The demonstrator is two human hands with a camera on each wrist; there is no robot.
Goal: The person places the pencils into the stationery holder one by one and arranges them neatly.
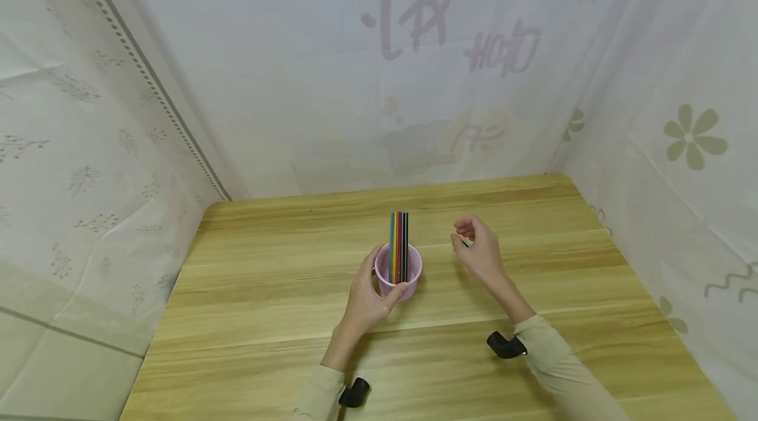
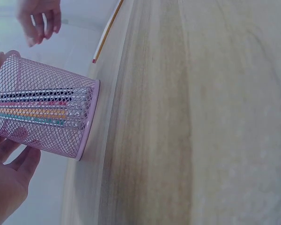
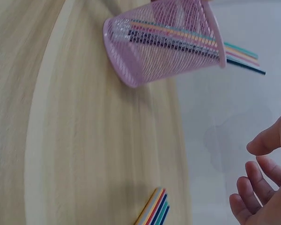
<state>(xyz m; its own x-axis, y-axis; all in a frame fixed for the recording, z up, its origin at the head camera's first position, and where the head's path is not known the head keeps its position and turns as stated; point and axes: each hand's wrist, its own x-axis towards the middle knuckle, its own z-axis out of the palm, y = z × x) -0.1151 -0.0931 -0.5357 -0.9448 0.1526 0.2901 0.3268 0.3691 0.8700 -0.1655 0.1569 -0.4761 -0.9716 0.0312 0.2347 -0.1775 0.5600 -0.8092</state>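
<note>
You've got your left hand (image 1: pixel 366 301) round a pink mesh cup (image 1: pixel 414 268) on that woodgrain surface (image 1: pixel 260 302), right hand (image 1: pixel 482 251) empty, loosely curled, printed drapes (image 1: pixel 284 79) on three sides

White printed cloth (image 1: pixel 284 99) hangs behind the wood-grain table (image 1: pixel 254 302).

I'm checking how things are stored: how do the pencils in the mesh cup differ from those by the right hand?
The cup pencils stand on end inside the pink mesh cup; the table pencils lie on the tabletop. In the head view, the cup pencils show plainly, while the right hand hides most of the table pencils. Both groups are slim and come in several colours.
</note>
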